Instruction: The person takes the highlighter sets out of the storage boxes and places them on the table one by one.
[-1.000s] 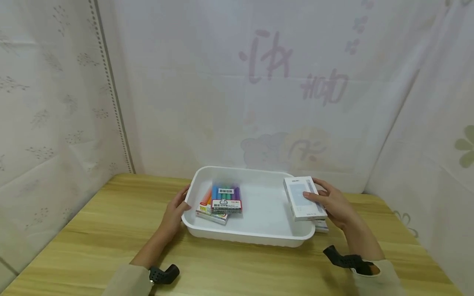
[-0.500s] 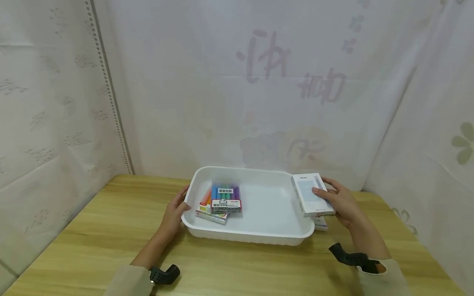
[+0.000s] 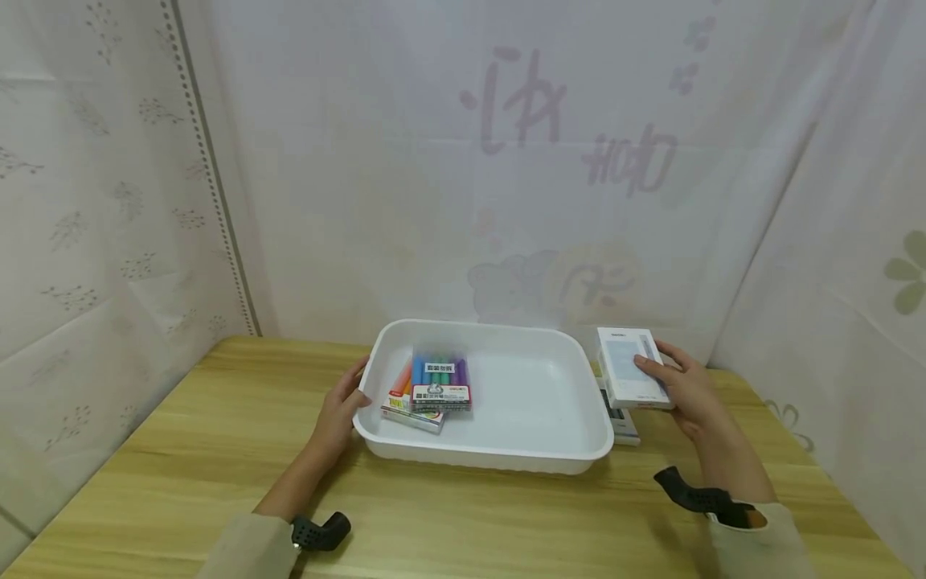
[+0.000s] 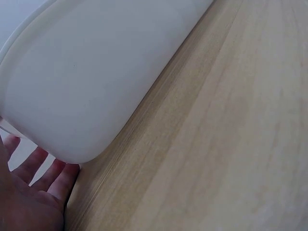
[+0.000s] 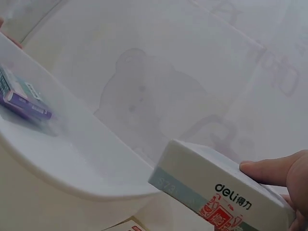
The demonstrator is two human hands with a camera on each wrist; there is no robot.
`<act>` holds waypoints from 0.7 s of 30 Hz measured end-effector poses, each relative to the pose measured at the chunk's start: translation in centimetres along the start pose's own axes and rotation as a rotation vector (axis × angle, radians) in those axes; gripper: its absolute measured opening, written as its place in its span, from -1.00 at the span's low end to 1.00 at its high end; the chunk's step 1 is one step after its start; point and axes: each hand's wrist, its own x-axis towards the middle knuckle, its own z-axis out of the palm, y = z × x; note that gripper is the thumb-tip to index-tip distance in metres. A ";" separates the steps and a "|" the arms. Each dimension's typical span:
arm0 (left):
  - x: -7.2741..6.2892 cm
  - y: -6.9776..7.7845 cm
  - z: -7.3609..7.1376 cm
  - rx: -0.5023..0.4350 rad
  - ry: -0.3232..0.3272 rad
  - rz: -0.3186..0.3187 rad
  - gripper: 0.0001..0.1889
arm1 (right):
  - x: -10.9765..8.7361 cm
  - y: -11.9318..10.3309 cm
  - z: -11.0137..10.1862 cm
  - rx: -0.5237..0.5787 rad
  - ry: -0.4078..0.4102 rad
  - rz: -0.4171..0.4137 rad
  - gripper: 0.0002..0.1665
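Observation:
My left hand point(image 3: 338, 414) holds the left end of a white plastic tray point(image 3: 499, 465), thumb over the rim and fingers along the outside wall. In the left wrist view its fingers point(image 4: 36, 166) show against the tray's end, close to the tabletop. My right hand point(image 3: 683, 394) grips a white carton point(image 3: 631, 370) with a pale blue panel, thumb on top; "deli" is printed on its side point(image 5: 226, 192). This carton hangs just right of the tray, partly over another white box point(image 3: 624, 426) on the table. What my right fingers do underneath is mostly hidden.
Inside the tray, at the left, a clear pack of coloured highlighters point(image 3: 441, 384) lies across a second pack with orange pens point(image 3: 411, 412). The wooden table point(image 3: 463, 523) has printed cloth point(image 3: 434, 201) hanging behind it and at both sides.
My right hand has carried the white carton right and slightly back, off the tray's right end. More of the box beneath it now shows. The left hand stays on the tray.

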 end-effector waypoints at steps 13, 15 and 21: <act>0.1 -0.1 0.0 -0.007 -0.004 -0.018 -0.27 | 0.3 1.0 -0.8 -0.040 0.111 0.053 0.11; 0.1 -0.1 0.0 -0.007 -0.004 -0.016 -0.27 | 0.3 1.2 -0.8 -0.071 0.135 0.055 0.09; 0.0 -0.1 0.0 -0.011 0.002 -0.005 -0.27 | 0.5 1.8 -0.6 -0.191 0.199 0.073 0.00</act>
